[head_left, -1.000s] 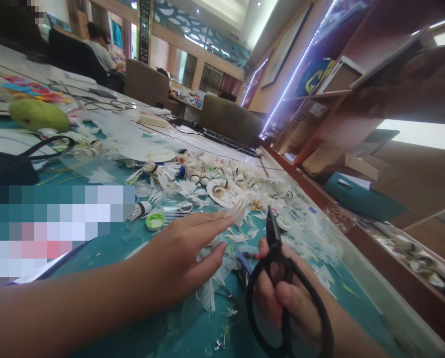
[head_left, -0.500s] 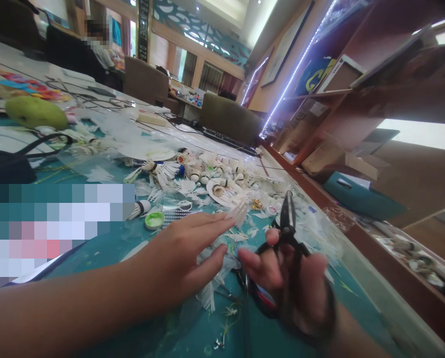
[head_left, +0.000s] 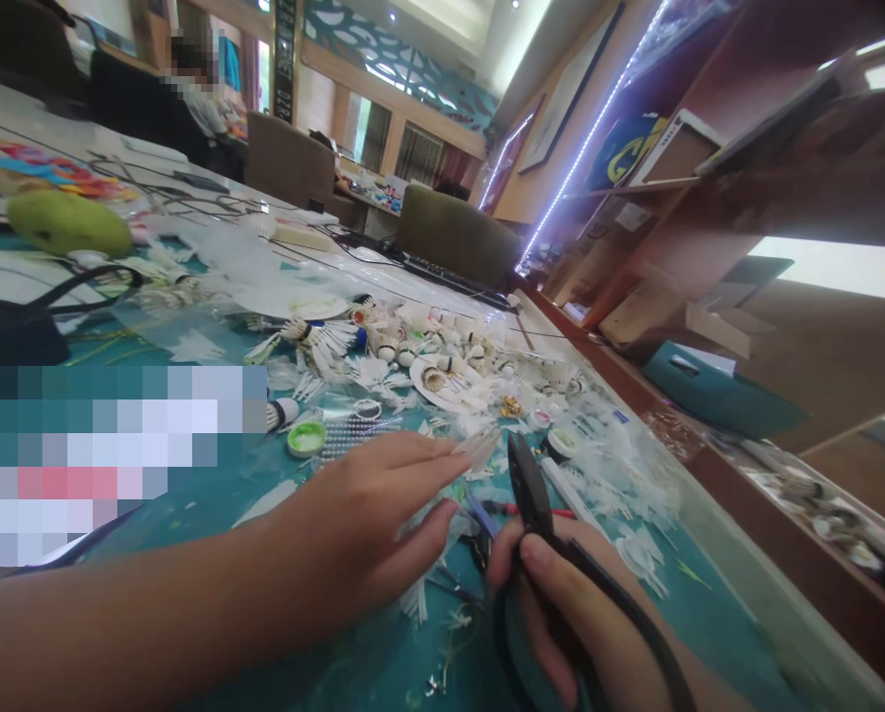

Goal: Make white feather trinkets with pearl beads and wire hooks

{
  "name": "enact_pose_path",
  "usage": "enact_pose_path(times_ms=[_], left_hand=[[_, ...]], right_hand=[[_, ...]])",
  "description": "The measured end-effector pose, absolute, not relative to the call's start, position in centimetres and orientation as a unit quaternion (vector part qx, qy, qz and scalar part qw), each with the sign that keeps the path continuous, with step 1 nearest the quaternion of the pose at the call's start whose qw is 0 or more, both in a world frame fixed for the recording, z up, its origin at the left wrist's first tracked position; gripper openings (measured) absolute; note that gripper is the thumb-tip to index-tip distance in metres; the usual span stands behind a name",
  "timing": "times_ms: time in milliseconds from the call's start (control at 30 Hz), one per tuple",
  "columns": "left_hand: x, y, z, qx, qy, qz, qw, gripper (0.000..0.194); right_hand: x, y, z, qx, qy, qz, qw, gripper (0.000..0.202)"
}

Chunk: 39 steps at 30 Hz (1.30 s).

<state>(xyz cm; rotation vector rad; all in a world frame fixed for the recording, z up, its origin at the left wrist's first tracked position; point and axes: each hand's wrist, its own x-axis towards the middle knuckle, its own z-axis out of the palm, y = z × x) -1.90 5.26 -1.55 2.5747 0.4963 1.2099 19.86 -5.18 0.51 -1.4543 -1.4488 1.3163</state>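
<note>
My left hand [head_left: 379,504] reaches in from the left, its fingers closed on a white feather piece [head_left: 481,447] that sticks out past the fingertips. My right hand [head_left: 582,603] is wrapped round a pair of black-handled scissors [head_left: 529,485]. Their blades look shut and point up and away, with the tip just right of the feather piece. The lower part of the handle loops runs out of the frame. Under and between the hands lie a blue-and-red-handled tool [head_left: 486,519], partly hidden, and cut white feather scraps [head_left: 414,598].
A heap of feather shuttlecocks [head_left: 412,346] covers the table's middle. Nearer are a green-filled lid [head_left: 307,438], a sheet of beads [head_left: 353,435] and a small open pot [head_left: 562,443]. A green mango [head_left: 69,222] lies far left. Shelves [head_left: 635,188] stand on the right.
My right hand has turned the scissors and brought them left and lower, closer to the feather piece; its fingers have closed round the handles. My left hand has hardly moved.
</note>
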Motion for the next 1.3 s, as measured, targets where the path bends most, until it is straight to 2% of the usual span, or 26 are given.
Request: enact_pose_path(times_ms=[167, 733, 1033, 1300], left_hand=[[-1.7, 5.1, -1.6, 0.886, 0.167, 0.418, 0.112, 0.041], [-1.3, 5.9, -1.4, 0.883, 0.054, 0.456, -0.099, 0.023], [-1.8, 6.4, -1.7, 0.880, 0.006, 0.440, -0.177, 0.024], [-1.5, 6.6, -1.9, 0.879, 0.008, 0.449, -0.163, 0.022]], right_hand=[[20.0, -5.3, 1.0, -0.569, -0.580, 0.498, 0.303, 0.053], [19.4, -5.1, 1.9, -0.588, -0.538, 0.518, 0.311, 0.056], [19.6, -4.6, 1.0, -0.529, -0.534, 0.561, 0.346, 0.051], [19.6, -4.4, 0.1, -0.517, -0.522, 0.591, 0.332, 0.045]])
